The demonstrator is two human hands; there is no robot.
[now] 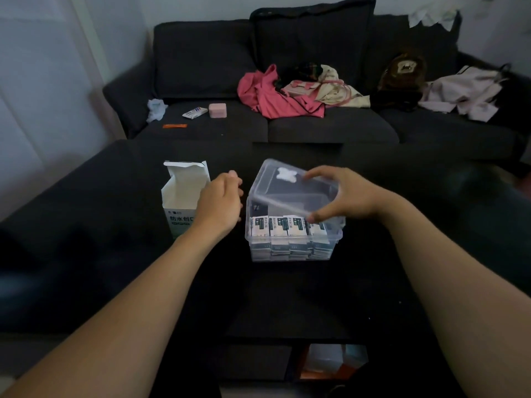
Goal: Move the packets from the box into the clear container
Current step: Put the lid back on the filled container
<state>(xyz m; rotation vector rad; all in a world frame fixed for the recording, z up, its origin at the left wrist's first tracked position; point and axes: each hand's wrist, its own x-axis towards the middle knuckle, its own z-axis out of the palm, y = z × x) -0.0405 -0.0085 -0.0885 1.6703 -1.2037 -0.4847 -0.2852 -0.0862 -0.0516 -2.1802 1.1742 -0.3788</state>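
Packets (287, 226) under tilted lid (290, 188) gripped by right hand (342, 196), left hand (221, 201) loosely curled, box (181, 193) partly hidden.

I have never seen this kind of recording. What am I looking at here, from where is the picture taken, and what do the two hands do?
There is no machine: a person wears a camera on the head, looking down at their own arms. On a dark table stands an open white box and, to its right, a clear container filled with packets. The right hand holds the clear lid tilted over the container. The left hand holds nothing and hangs between box and container. Behind is a sofa with clothes.
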